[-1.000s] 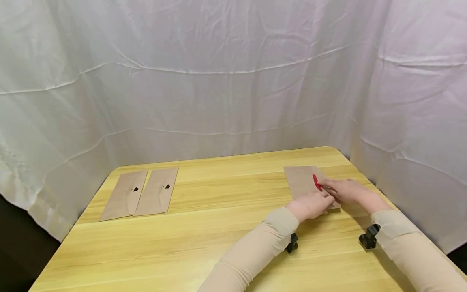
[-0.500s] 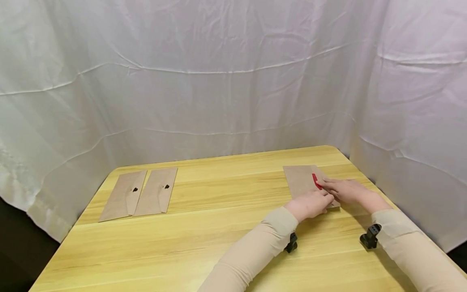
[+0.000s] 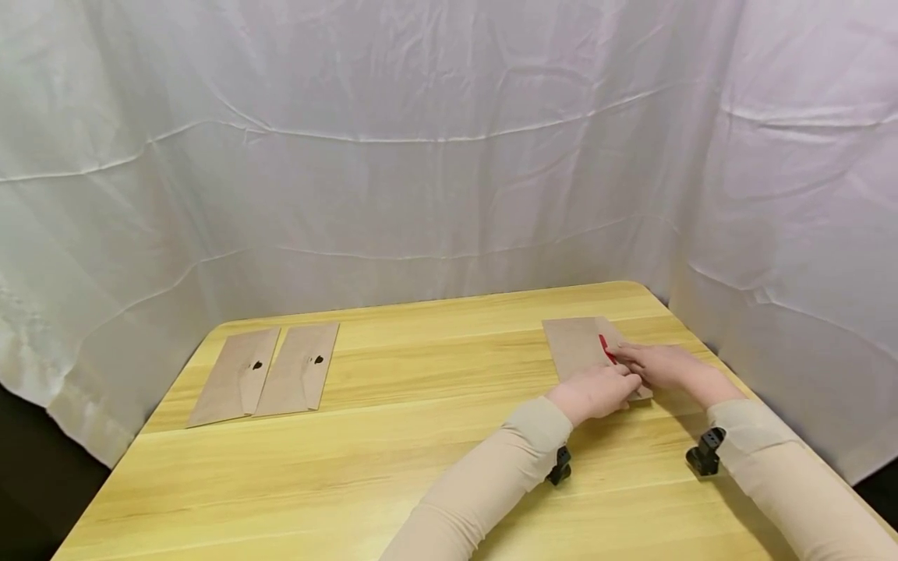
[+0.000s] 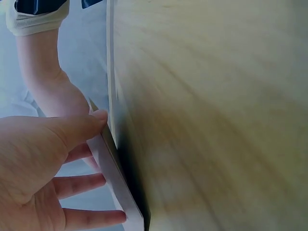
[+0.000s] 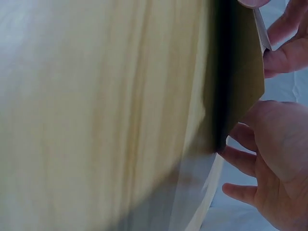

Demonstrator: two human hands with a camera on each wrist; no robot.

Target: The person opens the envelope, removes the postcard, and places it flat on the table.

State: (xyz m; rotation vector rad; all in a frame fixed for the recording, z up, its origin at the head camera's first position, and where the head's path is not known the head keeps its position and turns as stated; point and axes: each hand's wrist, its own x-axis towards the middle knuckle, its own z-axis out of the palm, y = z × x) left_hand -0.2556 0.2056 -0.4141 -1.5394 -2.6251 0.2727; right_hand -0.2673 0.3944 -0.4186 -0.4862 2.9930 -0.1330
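On the right side of the table lies a light brown paper envelope with a narrow red strip showing along its opening. My left hand grips its near edge; in the left wrist view the thumb hooks over the raised edge of the envelope, with the other fingers spread behind. At the flap side my right hand holds the envelope, fingertips right at the red strip. The right wrist view shows the brown flap raised in front of the right hand, partly hiding its thumb.
Two brown envelopes with dark seals, a left one and a right one, lie side by side at the table's far left. White curtains hang behind and beside the wooden table.
The red strip shows narrower than before at the envelope's opening. Both hands stay almost where they were, and the far-left envelopes have not moved on the table.
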